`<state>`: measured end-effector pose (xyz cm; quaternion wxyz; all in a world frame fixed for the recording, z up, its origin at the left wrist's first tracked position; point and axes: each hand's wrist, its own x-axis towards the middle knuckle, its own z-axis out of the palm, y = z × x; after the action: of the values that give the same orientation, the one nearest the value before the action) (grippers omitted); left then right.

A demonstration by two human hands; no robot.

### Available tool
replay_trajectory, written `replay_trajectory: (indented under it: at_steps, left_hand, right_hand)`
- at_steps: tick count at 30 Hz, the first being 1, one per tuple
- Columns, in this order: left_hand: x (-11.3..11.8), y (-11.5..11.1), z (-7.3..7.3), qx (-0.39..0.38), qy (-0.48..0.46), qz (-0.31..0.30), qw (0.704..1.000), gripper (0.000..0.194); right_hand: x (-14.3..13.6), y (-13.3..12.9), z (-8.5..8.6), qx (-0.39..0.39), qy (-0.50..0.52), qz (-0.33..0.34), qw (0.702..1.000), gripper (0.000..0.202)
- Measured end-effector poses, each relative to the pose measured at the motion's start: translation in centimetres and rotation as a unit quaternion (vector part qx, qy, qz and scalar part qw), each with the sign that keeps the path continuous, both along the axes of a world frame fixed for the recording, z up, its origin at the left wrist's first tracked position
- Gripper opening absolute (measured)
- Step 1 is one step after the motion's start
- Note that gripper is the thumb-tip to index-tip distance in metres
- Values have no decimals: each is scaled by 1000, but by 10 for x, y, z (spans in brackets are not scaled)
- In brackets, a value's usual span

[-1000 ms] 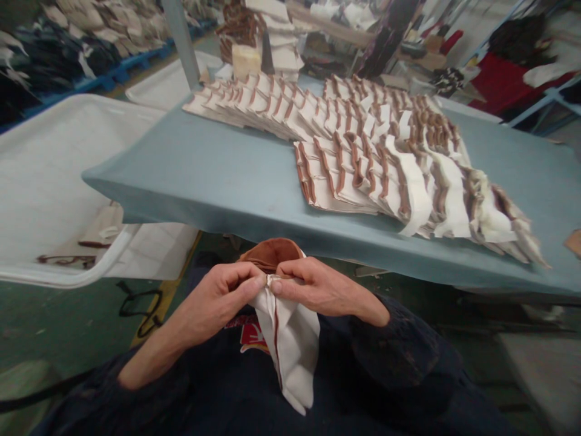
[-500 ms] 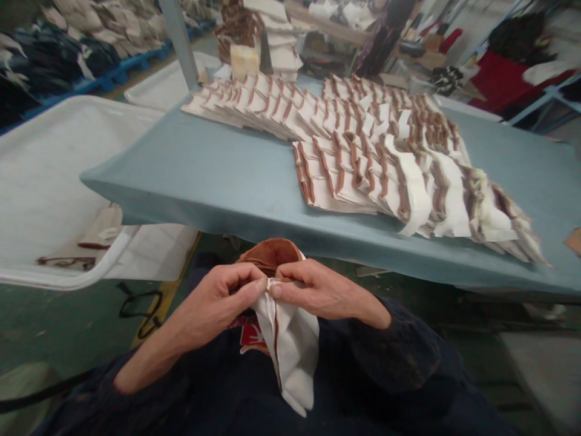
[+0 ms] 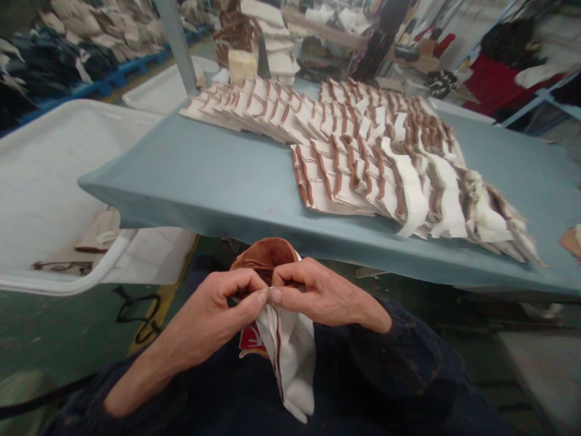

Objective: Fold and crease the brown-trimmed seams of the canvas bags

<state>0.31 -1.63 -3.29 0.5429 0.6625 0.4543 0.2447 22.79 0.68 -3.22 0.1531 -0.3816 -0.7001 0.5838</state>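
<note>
Pinching fingers: the left hand (image 3: 213,309) and the right hand (image 3: 324,293) are both closed, each with thumb and index finger gripping the cloth piece (image 3: 297,357) at the same spot; the fingertips nearly meet there.
Cloth piece: it is in front of the dark clothing (image 3: 218,387), near the table edge and not lying on the table. The pale part hangs down from the fingers, and the brown part (image 3: 270,251) opens above them.
Pinched spot: it is hidden by the thumbs, so I cannot tell what is finished there and what is left. The brown and pale parts seem already joined, in my judgement, and this one piece is in work.
Blue table: on its cover (image 3: 204,169) are the front row (image 3: 327,181) and the back row (image 3: 272,106) of similar pale pieces with brown edges, overlapping one another. They look sorted into order, but whether they are ready or waiting I cannot tell.
White strips: several strips (image 3: 411,188) lie across the front row, toward its right end.
White bin: this bin (image 3: 82,266), at the left of the table, holds a few pale items (image 3: 102,233); their state is not readable.
Far side: a person (image 3: 385,30) in dark patterned clothing is partly seen behind the table.
</note>
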Motion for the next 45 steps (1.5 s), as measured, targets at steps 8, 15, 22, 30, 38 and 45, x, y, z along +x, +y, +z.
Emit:
replay_trajectory:
  at_steps: [8,15,22,30,38,45]
  left_hand:
    - [7,-8,6,45,54,14,997,28]
    - [11,-10,11,67,63,72,993,28]
    - [3,-6,6,23,5,60,998,27]
    - [4,-7,5,11,7,56,998,28]
    - [5,-7,-2,1,17,62,998,26]
    - [-1,-2,-6,-45,-16,57,997,33]
  right_hand:
    - [-10,-3,19,148,-109,25,983,28]
    - [-21,-9,23,236,-208,36,949,19]
    - [-10,-4,17,130,-59,15,990,19]
    - [-14,-2,21,98,-93,8,991,17]
    - [-18,-5,14,162,-170,16,972,18]
    - [-11,-4,10,115,-77,18,990,18]
